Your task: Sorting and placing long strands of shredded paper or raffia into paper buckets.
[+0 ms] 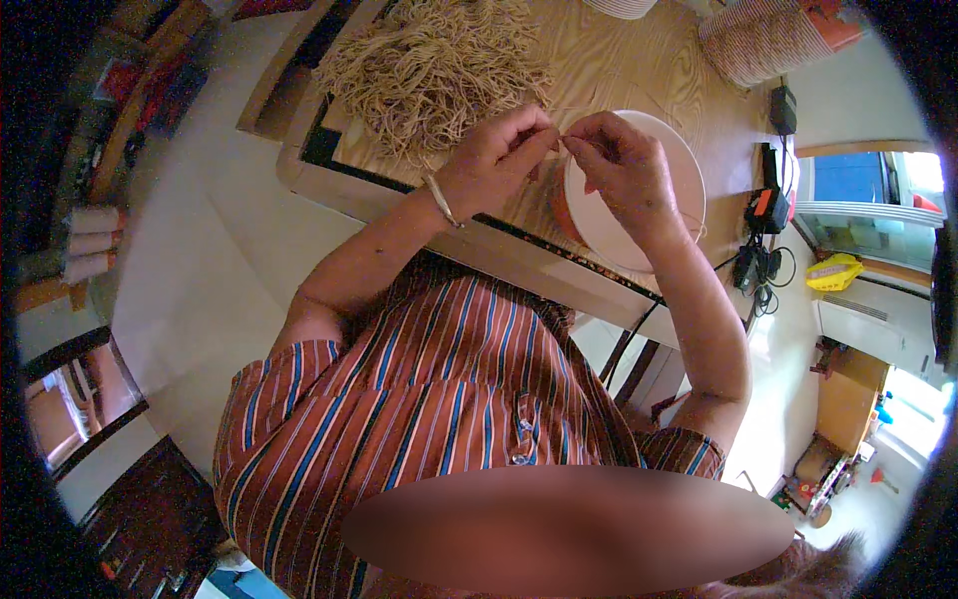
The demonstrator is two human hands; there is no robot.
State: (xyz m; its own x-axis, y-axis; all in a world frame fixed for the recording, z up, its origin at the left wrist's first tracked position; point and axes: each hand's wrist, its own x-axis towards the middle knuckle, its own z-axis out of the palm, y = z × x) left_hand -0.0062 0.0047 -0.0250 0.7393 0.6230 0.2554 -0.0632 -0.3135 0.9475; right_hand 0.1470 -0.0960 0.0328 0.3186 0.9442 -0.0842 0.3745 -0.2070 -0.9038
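Over the near edge of the wooden table, my left hand point(501, 160) and my right hand point(627, 172) meet fingertip to fingertip. Both are closed in a pinch. A thin pale strand seems to run at the fingertips, though most of it is too fine to follow. A light cord bracelet circles my left wrist. Beyond my left hand lies a large tangled heap of beige cords point(429, 65). Beneath my right hand stands a round white tub point(671, 160) with orange on its outer side; my hand and forearm hide part of it.
At the table's far right lies a stack of ribbed paper bowls point(763, 45), with another white stack point(621, 6) cut off by the top edge. Black adapters and cables point(763, 255) hang along the table's right side. A yellow bag point(834, 273) is farther right.
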